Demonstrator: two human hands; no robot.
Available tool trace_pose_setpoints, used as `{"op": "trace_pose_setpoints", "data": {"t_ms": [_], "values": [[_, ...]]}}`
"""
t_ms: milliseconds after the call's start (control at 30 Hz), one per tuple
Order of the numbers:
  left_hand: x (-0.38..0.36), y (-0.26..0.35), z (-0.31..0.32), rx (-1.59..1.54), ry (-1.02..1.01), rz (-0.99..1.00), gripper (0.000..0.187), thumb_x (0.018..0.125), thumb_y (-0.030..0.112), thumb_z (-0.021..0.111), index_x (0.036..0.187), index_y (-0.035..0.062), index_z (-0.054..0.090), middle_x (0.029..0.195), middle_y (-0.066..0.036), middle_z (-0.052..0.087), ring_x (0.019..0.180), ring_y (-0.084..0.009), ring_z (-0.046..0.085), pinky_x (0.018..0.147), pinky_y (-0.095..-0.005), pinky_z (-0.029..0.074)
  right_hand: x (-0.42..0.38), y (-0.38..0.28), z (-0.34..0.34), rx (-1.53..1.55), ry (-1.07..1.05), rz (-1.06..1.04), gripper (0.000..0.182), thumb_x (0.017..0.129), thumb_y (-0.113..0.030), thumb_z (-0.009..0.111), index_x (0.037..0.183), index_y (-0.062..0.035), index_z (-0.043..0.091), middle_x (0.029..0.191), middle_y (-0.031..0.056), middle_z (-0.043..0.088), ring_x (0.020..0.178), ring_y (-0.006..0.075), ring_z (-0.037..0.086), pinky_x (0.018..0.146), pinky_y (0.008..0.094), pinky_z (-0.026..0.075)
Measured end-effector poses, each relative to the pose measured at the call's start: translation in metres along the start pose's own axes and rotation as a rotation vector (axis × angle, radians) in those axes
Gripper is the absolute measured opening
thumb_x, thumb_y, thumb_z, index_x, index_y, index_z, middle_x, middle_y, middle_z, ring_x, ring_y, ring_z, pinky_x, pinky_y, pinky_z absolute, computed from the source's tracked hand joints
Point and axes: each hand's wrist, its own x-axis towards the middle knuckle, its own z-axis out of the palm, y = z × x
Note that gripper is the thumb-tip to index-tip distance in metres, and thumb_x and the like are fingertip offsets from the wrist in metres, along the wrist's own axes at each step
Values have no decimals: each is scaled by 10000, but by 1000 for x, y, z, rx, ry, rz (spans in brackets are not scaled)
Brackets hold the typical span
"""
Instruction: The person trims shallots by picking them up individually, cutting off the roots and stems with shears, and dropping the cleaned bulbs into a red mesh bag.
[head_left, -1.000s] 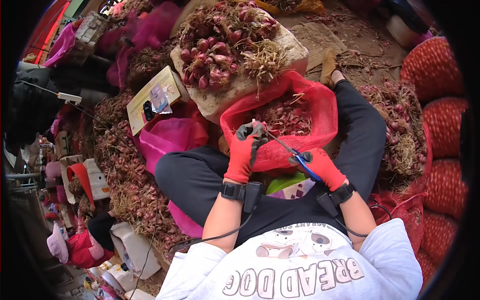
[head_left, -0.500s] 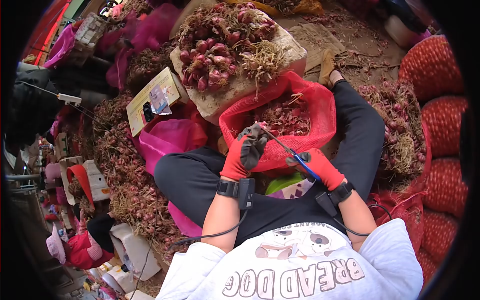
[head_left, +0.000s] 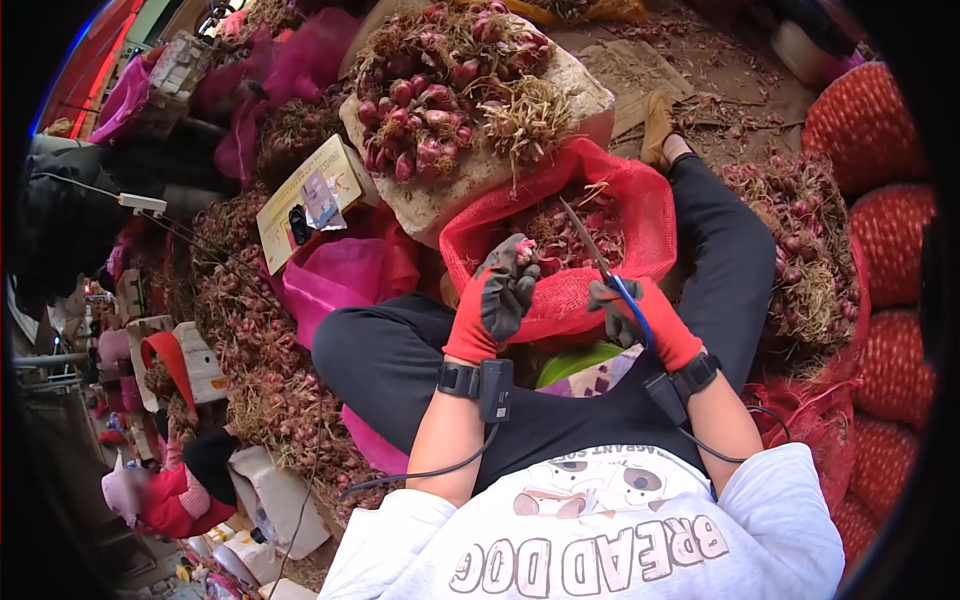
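Note:
Both hands wear red gloves with dark grey palms. My left hand (head_left: 500, 295), left of centre, has its fingers closed round a small pink shallot (head_left: 525, 249). My right hand (head_left: 645, 318) grips the blue-handled scissors (head_left: 600, 257), whose long blades point up and left, away from the shallot. Beyond both hands a red mesh bag (head_left: 655, 230) lies open with loose shallots (head_left: 575, 225) inside. Above it, a pile of shallots (head_left: 425, 110) with dry roots and stalks rests on a pale block (head_left: 575, 100).
Heaped shallots (head_left: 260, 370) lie on the left, more (head_left: 795, 250) on the right. Full red sacks (head_left: 885, 240) are stacked at the right edge. A yellow board (head_left: 330, 180) holds small items. Pink mesh (head_left: 340, 280) lies near my knee. Another person (head_left: 175, 495) is at lower left.
The scissors have swung upward, and their blades have moved away from my left hand. My left hand has turned, showing the shallot more clearly.

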Motion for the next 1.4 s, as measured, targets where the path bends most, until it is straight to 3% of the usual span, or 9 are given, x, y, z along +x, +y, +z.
{"op": "trace_pose_setpoints", "data": {"t_ms": [133,233,367,533,633,833,1133,1333,1400], "values": [[2,-4,-10,-50,-192,-63,355,952,285,515,1248,92,489,972,-20,568,814,-122,556,661,-217,524,0,-15,2,-186,45,6,262,838,-309,675,891,-53,677,587,33,581,493,82,511,455,249,377],[0,-2,-4,-172,-127,-142,379,950,291,518,1264,83,467,974,-31,564,806,-123,553,643,-221,512,3,-8,3,-491,53,-372,260,842,-295,675,808,-37,659,588,24,573,505,82,491,504,257,386],[-11,1,22,-42,6,-60,409,934,338,538,1232,65,477,968,-25,565,777,-119,548,619,-218,493,-5,-14,10,-413,34,-227,261,855,-283,659,809,-27,663,583,5,535,546,67,487,522,250,394],[2,3,-4,-96,-230,-175,355,922,381,549,1102,75,545,943,-12,568,688,-91,500,552,-196,456,-15,-22,9,-177,-52,-72,263,868,-287,638,842,-29,678,593,-4,518,564,55,486,535,249,405],[-1,-4,9,40,44,108,311,927,381,542,1032,90,571,899,5,567,639,-74,453,519,-187,430,-23,-20,12,-330,-54,-24,283,878,-308,613,823,-33,656,590,19,543,546,90,523,537,267,417],[3,-11,-2,220,94,337,270,927,313,561,1052,76,595,973,-9,604,813,-102,580,605,-212,491,-22,-6,13,-578,-158,-134,296,885,-342,574,865,-62,668,630,81,594,548,201,580,559,314,445],[1,-9,0,403,90,466,206,928,85,456,1064,9,591,957,-69,629,785,-161,637,680,-271,545,-21,4,9,-531,-81,-185,241,898,-318,531,876,-115,659,647,76,605,576,246,590,568,329,449],[5,-11,-9,477,161,490,224,934,95,436,1072,2,586,941,-82,636,773,-171,643,673,-278,549,-22,-3,13,-734,-97,-320,293,909,-359,483,890,-124,658,705,85,625,657,277,609,618,346,454],[4,-11,-6,398,173,473,208,926,78,461,1075,-1,583,938,-78,632,775,-167,640,680,-281,550,-20,-2,12,-720,-107,-292,235,879,-285,573,880,-69,663,712,103,632,627,238,605,605,314,459]]}}
